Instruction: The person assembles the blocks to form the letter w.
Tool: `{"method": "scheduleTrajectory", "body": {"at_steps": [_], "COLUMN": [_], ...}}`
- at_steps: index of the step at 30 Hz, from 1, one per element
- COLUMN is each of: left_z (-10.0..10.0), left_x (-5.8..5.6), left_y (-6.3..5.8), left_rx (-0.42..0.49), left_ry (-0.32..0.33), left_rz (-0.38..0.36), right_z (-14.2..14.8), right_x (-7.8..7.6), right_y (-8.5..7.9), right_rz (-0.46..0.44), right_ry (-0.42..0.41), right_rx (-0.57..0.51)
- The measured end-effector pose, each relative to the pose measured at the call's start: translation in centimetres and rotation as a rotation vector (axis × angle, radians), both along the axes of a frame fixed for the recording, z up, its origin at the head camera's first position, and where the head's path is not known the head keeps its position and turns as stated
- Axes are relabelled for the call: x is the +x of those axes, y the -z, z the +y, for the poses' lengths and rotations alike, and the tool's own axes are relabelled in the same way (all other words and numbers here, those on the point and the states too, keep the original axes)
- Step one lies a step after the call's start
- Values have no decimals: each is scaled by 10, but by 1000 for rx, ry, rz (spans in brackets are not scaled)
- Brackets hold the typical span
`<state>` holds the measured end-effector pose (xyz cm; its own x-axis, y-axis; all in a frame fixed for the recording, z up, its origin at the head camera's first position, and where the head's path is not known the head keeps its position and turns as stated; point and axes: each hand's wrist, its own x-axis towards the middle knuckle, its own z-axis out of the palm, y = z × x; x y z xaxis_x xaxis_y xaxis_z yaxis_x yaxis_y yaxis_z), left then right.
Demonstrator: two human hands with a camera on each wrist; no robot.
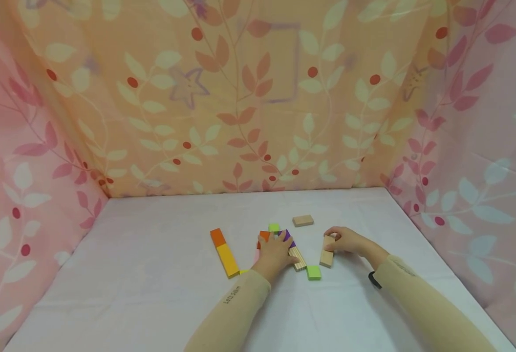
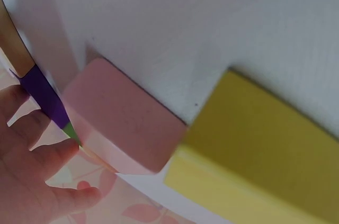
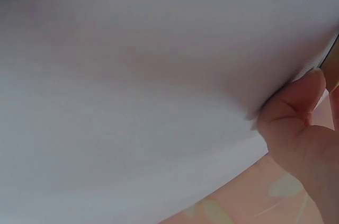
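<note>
My left hand (image 1: 275, 252) lies spread over several blocks, its fingers straight. Its fingertips reach an orange-red block (image 1: 264, 234) and a purple block (image 1: 290, 240), and the thumb is by a striped wooden block (image 1: 299, 260). A pink block (image 2: 124, 118) shows beside this hand in the left wrist view, next to a yellow block (image 2: 259, 139). My right hand (image 1: 348, 240) pinches a plain wooden block (image 1: 328, 241) between thumb and fingers. Just in front of it, end to end, is another plain wooden block (image 1: 326, 259). In the right wrist view mostly the thumb (image 3: 294, 102) shows.
Leftward, an orange block (image 1: 218, 237) and a yellow block (image 1: 227, 260) form a slanted line. One green block (image 1: 313, 273) lies in front, another green block (image 1: 274, 228) behind the left hand. Farther back is a wooden block (image 1: 303, 221). Patterned curtains (image 1: 240, 98) surround the white table (image 1: 152, 293).
</note>
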<state>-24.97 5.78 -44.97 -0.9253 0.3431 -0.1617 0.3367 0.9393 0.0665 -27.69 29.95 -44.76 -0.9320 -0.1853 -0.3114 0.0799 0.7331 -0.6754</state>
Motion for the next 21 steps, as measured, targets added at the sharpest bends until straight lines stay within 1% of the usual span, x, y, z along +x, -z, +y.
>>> {"method": "scheduleTrajectory", "body": {"at_steps": [7,13,21], "left_z": [-2,-1,1], "left_x": [-1,-1,1], "left_y": [1,2,-1], "left_rx": [18,20,33], "left_ry": [0,3,-4], "left_rz": [-15,-15,-16], "right_z": [-6,-7,-8], "right_x": [-4,-2,0], "right_y": [2,2,0], "right_rz": [-7,-11,-28], "right_ry": [-14,-13,3], "right_rx": [18,36,66]}}
